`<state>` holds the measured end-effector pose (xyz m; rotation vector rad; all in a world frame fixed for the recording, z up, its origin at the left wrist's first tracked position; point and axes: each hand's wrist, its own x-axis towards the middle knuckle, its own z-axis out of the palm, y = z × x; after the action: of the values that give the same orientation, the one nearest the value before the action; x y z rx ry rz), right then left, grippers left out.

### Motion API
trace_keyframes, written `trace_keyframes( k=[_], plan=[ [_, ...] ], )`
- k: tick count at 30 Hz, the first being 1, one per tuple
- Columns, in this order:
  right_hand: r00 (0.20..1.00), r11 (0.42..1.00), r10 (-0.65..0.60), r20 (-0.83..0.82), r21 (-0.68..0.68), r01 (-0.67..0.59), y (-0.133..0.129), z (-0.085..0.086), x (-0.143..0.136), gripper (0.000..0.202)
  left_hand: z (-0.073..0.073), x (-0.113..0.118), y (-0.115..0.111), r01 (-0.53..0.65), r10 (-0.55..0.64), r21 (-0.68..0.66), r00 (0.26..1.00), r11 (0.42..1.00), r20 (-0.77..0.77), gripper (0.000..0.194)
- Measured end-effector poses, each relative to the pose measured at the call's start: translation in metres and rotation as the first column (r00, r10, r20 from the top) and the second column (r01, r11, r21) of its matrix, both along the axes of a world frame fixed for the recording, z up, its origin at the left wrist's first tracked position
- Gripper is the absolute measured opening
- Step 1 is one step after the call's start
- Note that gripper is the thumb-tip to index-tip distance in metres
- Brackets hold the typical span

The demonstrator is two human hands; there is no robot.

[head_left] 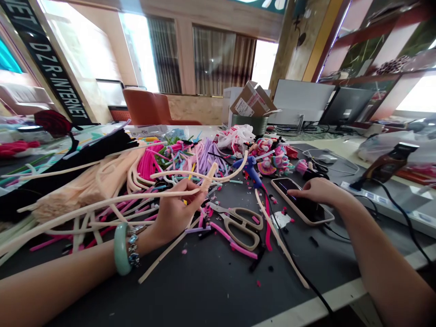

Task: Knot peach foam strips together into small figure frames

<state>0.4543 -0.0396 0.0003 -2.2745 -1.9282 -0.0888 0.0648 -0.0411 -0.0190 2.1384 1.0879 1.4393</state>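
Note:
My left hand (179,210) is closed on a cream fuzzy stem (208,175), its end wound into a short coil above the fingertips. Long ends of cream stem run from it to the left and right. My right hand (318,190) touches the dark screen of a phone (303,206) with a fingertip, the other fingers curled and holding nothing. Between the hands lie grey-handled scissors (241,222), with a blue glue gun (251,171) behind them. A bundle of cream stems (85,184) lies left of my left hand.
Pink and purple stems (211,156) are heaped at the middle back. A power strip (384,202) and a clipper (390,163) stand at right. The glue gun's black cable (289,256) crosses the table (204,286) toward its front edge. Behind is an open cardboard box (252,100).

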Motion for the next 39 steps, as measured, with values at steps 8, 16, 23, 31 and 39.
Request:
trace_keyframes(
  k=[8,16,23,31,39],
  plan=[
    [0.987,0.996,-0.089,-0.134,-0.018,0.088,-0.006,0.017,-0.003,0.065,0.0,0.002,0.001,0.005,-0.003,-0.086,1.0,0.996,0.013,0.011],
    [0.904,0.951,0.075,-0.42,-0.242,-0.191,-0.025,0.025,-0.011,0.058,-0.001,0.002,0.001,0.007,-0.006,-0.105,1.0,0.994,0.006,0.011],
    [0.699,0.771,-0.002,-0.715,-0.446,-0.454,-0.049,0.033,0.0,0.054,-0.003,0.002,0.004,0.006,-0.006,-0.098,1.0,0.995,-0.004,0.013],
    [0.731,0.896,-0.01,-0.682,-0.331,-0.296,-0.033,0.016,0.008,0.069,-0.004,0.002,0.002,0.032,-0.031,-0.134,0.999,0.99,0.015,0.013],
    [0.893,0.949,0.223,-0.391,-0.124,-0.291,-0.028,0.021,0.01,0.039,-0.003,0.003,0.002,0.033,-0.032,-0.13,0.999,0.991,0.01,0.013]
  ],
)
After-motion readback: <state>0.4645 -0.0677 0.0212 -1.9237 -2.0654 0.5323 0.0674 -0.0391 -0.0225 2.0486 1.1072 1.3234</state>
